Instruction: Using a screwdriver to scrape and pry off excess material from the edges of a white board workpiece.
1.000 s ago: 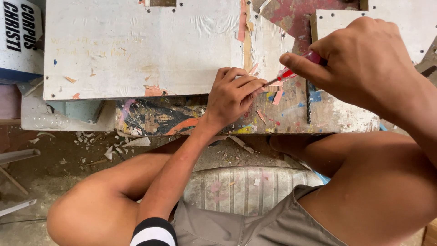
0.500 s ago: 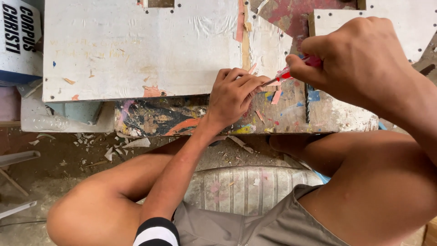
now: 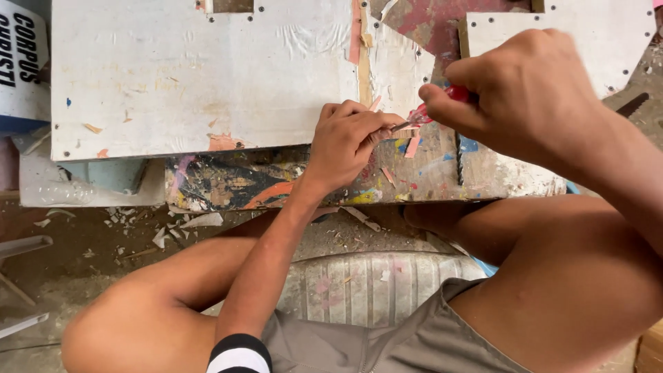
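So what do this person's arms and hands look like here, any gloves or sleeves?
Both hands, left hand and right hand, are bare: no gloves, rings or watch visible. The forearms are uncovered too. A black-and-white striped sleeve cuff shows at the left upper arm.

Left hand (image 3: 352,141) rests on the board (image 3: 200,76), right hand (image 3: 525,97) just beside it to the right, screwdriver (image 3: 431,112) between them, stool (image 3: 359,287) beneath

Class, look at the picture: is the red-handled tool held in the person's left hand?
No. The right hand grips the red-handled tool; the left hand pinches at its tip.
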